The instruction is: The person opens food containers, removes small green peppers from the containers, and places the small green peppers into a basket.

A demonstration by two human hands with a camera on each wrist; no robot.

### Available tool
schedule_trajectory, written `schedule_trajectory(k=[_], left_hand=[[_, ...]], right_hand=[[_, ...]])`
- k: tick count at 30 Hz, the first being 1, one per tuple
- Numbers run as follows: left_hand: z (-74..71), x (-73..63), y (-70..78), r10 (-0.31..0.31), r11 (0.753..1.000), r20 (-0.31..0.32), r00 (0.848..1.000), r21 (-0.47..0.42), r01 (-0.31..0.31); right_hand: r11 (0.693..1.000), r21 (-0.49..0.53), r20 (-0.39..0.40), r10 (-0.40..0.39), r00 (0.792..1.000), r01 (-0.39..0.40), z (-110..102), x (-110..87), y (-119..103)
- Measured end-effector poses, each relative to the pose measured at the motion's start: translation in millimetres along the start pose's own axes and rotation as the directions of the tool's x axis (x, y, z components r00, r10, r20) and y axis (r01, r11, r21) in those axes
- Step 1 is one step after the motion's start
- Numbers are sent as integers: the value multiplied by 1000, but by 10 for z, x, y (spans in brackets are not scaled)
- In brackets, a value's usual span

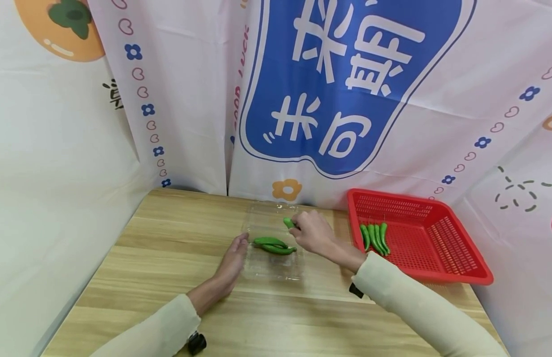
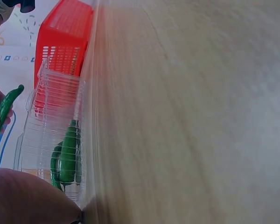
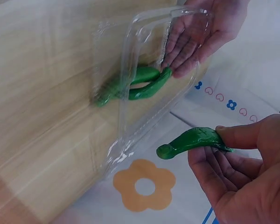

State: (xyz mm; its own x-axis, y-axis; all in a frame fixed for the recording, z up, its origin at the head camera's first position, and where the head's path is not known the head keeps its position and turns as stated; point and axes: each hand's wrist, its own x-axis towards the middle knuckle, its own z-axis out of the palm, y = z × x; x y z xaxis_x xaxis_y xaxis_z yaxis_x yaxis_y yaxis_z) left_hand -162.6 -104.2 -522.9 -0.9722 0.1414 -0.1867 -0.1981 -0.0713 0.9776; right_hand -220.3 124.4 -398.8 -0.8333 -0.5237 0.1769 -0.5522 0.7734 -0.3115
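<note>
My right hand (image 1: pixel 315 232) pinches a green chili pepper (image 3: pixel 193 140) between thumb and fingers, above the back right part of a clear plastic box (image 1: pixel 272 276). The box lies on the wooden table with its see-through lid raised toward the back. Inside it lie a few green chili peppers (image 1: pixel 277 250) side by side. At the box's left side is my left hand (image 1: pixel 231 265), its fingers fairly straight and against or very near the clear wall. In the left wrist view, the box's ridged wall stands in front of the peppers inside.
A red plastic basket (image 1: pixel 459 238) with slotted walls stands at the table's right. Several green chili peppers (image 1: pixel 375 238) lie in a row at its left side. Printed white cloth (image 1: pixel 191 124) hangs behind and beside the wooden table (image 1: pixel 168 248).
</note>
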Motion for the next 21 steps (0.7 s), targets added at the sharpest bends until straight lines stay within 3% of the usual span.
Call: schedule_trajectory(k=[21], left_hand=[[10, -9, 17, -26, 1000, -6, 1000, 12, 26]], right_hand=[[993, -28, -34, 118, 992, -119, -197, -5, 353]])
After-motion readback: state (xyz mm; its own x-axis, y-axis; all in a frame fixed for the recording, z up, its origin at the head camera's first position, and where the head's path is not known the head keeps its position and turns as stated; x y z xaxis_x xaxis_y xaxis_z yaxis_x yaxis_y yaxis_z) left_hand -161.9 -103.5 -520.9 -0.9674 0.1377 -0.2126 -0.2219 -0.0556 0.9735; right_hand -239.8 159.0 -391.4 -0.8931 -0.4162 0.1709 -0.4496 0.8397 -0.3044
